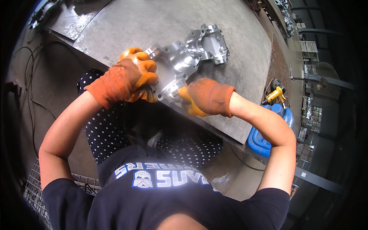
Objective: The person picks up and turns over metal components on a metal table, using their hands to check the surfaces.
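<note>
A large machined metal casting (183,57) with bolt holes along its flanges lies on the metal-topped table (245,88), its near end at the front edge. My left hand (136,74), in an orange rubber-coated glove, is closed round the casting's left flange. At the near right corner of the part is my right hand (199,96), gloved the same way, with its fingers curled against the rim. Whatever those right fingers may hold is hidden by the glove.
Right of the table stands a blue plastic jug (260,140), with a yellow air tool (274,95) beyond it. Cables (31,73) hang at the left. A wire basket (36,188) sits at lower left, and more metal parts (42,13) are at far left.
</note>
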